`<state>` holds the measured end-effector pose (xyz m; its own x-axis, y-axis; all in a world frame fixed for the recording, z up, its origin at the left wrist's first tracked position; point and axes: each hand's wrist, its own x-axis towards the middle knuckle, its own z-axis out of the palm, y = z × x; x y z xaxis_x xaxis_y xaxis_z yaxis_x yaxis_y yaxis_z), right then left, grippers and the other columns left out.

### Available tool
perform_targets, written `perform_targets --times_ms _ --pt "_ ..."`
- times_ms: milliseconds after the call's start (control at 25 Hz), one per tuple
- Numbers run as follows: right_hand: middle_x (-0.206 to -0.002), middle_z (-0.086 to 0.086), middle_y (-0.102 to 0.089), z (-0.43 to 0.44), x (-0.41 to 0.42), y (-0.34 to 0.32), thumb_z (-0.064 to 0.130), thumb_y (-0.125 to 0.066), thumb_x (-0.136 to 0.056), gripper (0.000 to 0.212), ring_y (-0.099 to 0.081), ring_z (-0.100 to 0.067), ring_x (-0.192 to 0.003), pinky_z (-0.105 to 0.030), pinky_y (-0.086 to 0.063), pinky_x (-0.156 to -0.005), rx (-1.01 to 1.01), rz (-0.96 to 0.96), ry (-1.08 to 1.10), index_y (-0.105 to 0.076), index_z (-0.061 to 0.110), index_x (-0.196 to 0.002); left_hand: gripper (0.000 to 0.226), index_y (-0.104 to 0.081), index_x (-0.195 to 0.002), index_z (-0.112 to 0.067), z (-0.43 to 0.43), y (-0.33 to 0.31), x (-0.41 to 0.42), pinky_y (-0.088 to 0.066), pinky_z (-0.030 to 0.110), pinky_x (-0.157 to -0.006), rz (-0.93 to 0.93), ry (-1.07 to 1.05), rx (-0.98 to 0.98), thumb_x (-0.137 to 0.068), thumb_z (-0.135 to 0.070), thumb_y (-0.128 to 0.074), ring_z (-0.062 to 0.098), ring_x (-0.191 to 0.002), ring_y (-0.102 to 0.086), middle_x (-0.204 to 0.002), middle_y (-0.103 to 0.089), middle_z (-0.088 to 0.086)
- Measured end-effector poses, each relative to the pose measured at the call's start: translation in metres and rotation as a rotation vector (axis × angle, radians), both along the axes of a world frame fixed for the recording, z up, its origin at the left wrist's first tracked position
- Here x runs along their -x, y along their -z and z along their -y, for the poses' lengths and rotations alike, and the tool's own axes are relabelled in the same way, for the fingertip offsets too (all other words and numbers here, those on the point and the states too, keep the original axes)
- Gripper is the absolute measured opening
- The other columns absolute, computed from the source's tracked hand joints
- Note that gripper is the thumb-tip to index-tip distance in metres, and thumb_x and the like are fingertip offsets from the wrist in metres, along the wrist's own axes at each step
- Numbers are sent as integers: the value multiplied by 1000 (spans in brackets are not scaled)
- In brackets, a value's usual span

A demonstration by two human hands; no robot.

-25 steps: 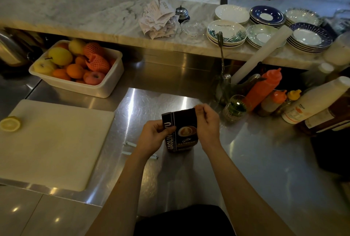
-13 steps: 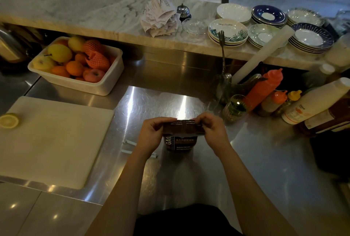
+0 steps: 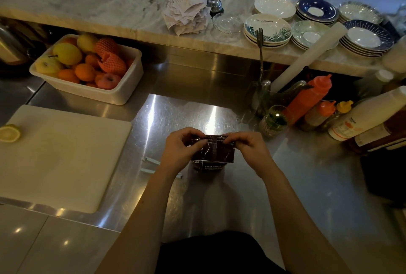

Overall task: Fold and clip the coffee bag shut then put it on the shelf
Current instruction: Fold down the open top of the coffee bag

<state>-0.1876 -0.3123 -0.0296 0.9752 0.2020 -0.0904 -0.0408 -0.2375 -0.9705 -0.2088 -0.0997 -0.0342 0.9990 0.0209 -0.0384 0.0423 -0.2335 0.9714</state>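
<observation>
Pinching the top of the coffee bag [image 3: 212,149] from both ends, the left hand [image 3: 179,149] and the right hand [image 3: 247,149] press the folded-over flap down, thumbs toward the person and fingertips curled over the far edge. Both forearms reach in from below, wrists bent slightly inward. Dark and glossy, the bag stands upright on the steel counter [image 3: 307,186], its top creased flat and bent forward so white lettering on the front panel shows under the fold. Just left of the bag lies a white clip [image 3: 151,161], partly hidden by the left wrist. Farther left sits a white cutting board [image 3: 61,155]
</observation>
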Motion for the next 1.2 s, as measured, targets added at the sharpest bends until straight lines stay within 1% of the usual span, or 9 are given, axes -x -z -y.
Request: perform_targets --times_ms 80,160,240,320,520,640,960,1080,1200 --pt "-95 6 -73 2 0 -5 -15 -46 -88 40 -67 0 -94 -15 -52 -84 28 -15 -9 -75 12 -89 21 -71 -90 -21 4 0 -1 -55 18 -77 12 -40 -22 -81 -4 -77 6 -86 -71 -89 -73 -4" --pt "-96 7 -72 -2 0 -10 -7 -44 -92 38 -67 -2 -95 -16 -52 -86 33 -5 13 -74 16 -96 25 -71 -100 -23 9 1 -1 -57 20 -81 9 -72 -59 -83 -6 -76 7 -89 -71 -93 -74 -1" --pt "-99 10 -71 -15 2 -12 7 -52 -95 25 -66 -1 -95 -14 -52 -84 81 49 24 -71 19 -103 22 -74 -103 -20 12 2 -1 -58 29 -88 11 -75 -106 -85 -7 -74 12 -94 -71 -96 -75 1" --pt "-94 11 -69 -28 5 -9 16 -63 -91 13 -65 -1 -90 -14 -51 -81 198 130 38 -72 19 -100 16 -76 -98 -16 12 2 -1 -59 33 -89 30 -55 -134 -86 -8 -73 12 -92 -72 -94 -76 0" --pt "-84 16 -65 -39 2 1 19 -67 -87 7 -62 1 -81 -9 -46 -77 342 219 30 -71 22 -91 13 -77 -99 -13 9 -2 -1 -58 31 -87 75 20 -179 -86 -13 -74 11 -90 -72 -93 -77 0" --pt "-75 19 -63 -39 4 7 17 -69 -85 7 -63 2 -76 -6 -45 -69 342 238 73 -72 23 -84 11 -76 -97 -18 9 0 1 -57 23 -84 51 40 -173 -87 -15 -74 6 -88 -71 -90 -75 -6" --pt "-78 6 -70 -39 2 11 7 -62 -87 15 -64 -2 -75 -6 -45 -69 344 283 56 -73 17 -86 9 -76 -88 -19 7 -1 -2 -54 12 -75 74 15 -169 -85 -11 -74 -3 -79 -70 -78 -72 -13" --pt "-78 6 -71 -32 -3 9 12 -65 -87 10 -61 2 -69 -4 -44 -68 401 296 59 -73 17 -86 12 -75 -83 -21 10 -1 -2 -54 12 -72 71 -31 -140 -83 -10 -76 -3 -74 -70 -75 -71 -13" --pt "-69 17 -64 -26 -3 8 23 -73 -82 3 -61 5 -67 -5 -43 -62 420 267 137 -73 21 -80 10 -75 -81 -19 9 1 -3 -54 12 -70 71 -51 -132 -81 -9 -78 1 -72 -71 -74 -72 -10"
